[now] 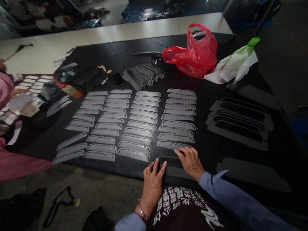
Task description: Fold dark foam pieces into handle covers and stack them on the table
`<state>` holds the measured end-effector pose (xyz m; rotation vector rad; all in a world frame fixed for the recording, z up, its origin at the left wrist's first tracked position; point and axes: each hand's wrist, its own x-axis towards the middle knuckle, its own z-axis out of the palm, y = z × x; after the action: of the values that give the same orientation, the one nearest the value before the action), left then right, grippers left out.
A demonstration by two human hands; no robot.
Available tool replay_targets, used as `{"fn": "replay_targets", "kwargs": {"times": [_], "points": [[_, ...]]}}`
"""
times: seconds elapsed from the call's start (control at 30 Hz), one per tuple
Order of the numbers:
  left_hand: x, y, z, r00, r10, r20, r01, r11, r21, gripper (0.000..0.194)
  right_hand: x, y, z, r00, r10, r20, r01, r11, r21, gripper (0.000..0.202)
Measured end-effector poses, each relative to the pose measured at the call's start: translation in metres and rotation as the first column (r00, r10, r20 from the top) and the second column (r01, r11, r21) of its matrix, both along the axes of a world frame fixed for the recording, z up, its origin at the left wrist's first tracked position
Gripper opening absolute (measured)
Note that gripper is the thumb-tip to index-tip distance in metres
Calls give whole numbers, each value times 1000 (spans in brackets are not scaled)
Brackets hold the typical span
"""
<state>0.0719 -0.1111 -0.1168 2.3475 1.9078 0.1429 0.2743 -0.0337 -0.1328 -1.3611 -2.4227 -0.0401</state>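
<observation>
My left hand (pixel 154 176) rests on the black-covered table near its front edge, fingers apart, at the left end of a dark flat piece (pixel 178 172). My right hand (pixel 191 161) touches the piece's upper side, thumb and fingers spread, just below the right column of grey strips. Four columns of grey curved strips (pixel 141 131) lie beyond my hands, with shiny lines along their edges. Dark frame-shaped pieces (pixel 240 136) are stacked at the right, and a large grey flat piece (pixel 252 175) lies nearer the front edge.
A red plastic bag (pixel 202 54) and a white-green bag (pixel 235 65) stand at the back right. Behind the strips are a fanned grey stack (pixel 144 75) and a phone (pixel 118 79). A bottle (pixel 72 91) lies at left, near another person's pink sleeve (pixel 6 89).
</observation>
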Motion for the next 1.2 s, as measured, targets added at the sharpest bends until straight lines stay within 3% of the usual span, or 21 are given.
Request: {"fn": "replay_targets", "kwargs": {"times": [0.1, 0.2, 0.57, 0.73, 0.9, 1.2], "points": [[0, 0, 0, 1000, 6, 7, -6, 1000, -3, 65, 0, 4, -7, 999, 34, 39, -36, 998, 48, 37], [1, 0, 0, 1000, 13, 21, -12, 1000, -6, 65, -4, 9, -4, 995, 87, 51, -91, 992, 84, 34], [3, -2, -5, 996, 28, 89, -31, 999, 35, 58, -26, 19, 6, 975, 175, 140, -181, 983, 32, 35], [4, -5, -7, 993, 32, 116, -42, 995, 86, 56, -50, 20, 21, 966, 254, 39, -252, 966, -57, 26], [0, -8, -9, 981, 14, 192, -51, 981, 189, 41, -48, 3, 29, 921, 386, -55, -390, 914, -115, 33], [-2, -8, -14, 978, 3, 207, -30, 991, 130, 43, -47, -10, 6, 919, 392, 38, -387, 916, -108, 36]]}}
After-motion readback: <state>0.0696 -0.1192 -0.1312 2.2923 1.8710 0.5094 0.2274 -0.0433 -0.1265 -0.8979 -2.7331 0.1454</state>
